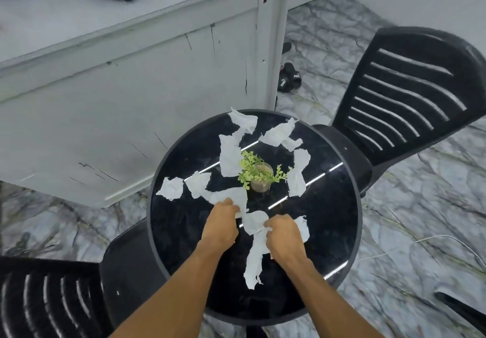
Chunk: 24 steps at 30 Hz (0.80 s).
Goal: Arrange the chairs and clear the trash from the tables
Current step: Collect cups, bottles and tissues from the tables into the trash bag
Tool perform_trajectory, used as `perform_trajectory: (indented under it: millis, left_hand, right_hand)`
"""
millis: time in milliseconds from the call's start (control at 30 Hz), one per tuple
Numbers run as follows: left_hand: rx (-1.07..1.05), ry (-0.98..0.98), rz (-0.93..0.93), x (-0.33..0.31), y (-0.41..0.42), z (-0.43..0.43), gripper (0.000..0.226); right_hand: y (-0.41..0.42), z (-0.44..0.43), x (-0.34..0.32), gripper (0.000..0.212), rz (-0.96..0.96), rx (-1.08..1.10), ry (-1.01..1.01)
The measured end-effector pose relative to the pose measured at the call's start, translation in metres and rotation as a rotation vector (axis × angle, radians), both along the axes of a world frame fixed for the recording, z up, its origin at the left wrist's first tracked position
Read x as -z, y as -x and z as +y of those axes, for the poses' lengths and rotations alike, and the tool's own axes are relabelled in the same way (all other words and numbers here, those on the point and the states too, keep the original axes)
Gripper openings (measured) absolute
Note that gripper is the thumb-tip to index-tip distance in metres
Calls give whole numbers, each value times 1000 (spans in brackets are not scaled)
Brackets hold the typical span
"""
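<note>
A small glass (260,187) on the round table (328,219) is filled with green sprigs (252,169). Nearside, torn tissue (256,223) is gripped by left hand (221,223) and right hand (284,235) alike. The lower-left chair (47,298) is cut off.

On the table (328,219) the potted plant (259,179) stands near the middle. Paper scraps (228,156) ring it from 8 o'clock round through 12 to 3. More lie at 6 o'clock, where our left hand (221,224) and right hand (284,235) grip them. One chair (410,95) stands at the table's 2 o'clock and another chair (52,298) at 8. Slippers (289,77) lie on the floor beyond, near 12, beside the panel (118,101) at 10.
</note>
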State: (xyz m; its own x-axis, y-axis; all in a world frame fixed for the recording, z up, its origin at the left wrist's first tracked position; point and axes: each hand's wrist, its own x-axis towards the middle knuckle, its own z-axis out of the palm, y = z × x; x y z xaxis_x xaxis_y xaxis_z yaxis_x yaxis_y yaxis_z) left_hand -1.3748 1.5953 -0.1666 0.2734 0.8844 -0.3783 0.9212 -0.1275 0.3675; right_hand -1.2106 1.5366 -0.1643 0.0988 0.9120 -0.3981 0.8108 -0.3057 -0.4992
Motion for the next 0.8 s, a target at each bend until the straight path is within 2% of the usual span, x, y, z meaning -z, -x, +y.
perform_trajectory:
  millis: [33,133,200,300,400,600,700,800]
  left_hand:
    - [-29,-1,-30,-1,2,-4,35]
    - [-76,-52,-141,-10,7,-13,27]
    - [-147,-129,-252,-22,13,-14,25]
    - [-386,-155,-347,-40,31,-3,41]
    - [-495,-124,-302,-43,51,19,54]
    - [-265,-48,-76,-17,66,59,88]
    - [-116,-21,35,-1,60,62,67]
    - [-118,-77,-19,5,58,47,43]
  right_hand:
    - [0,1,-3,47,29,11,16]
    - [4,4,-13,30,88,91,-1]
    - [9,6,-20,30,134,152,-40]
    - [21,13,-29,32,184,153,-59]
    - [37,26,-36,34,206,126,-87]
    - [65,42,-31,44,139,57,-76]
    - [67,42,-21,46,124,66,-58]
    - [68,39,-16,42,122,99,-24]
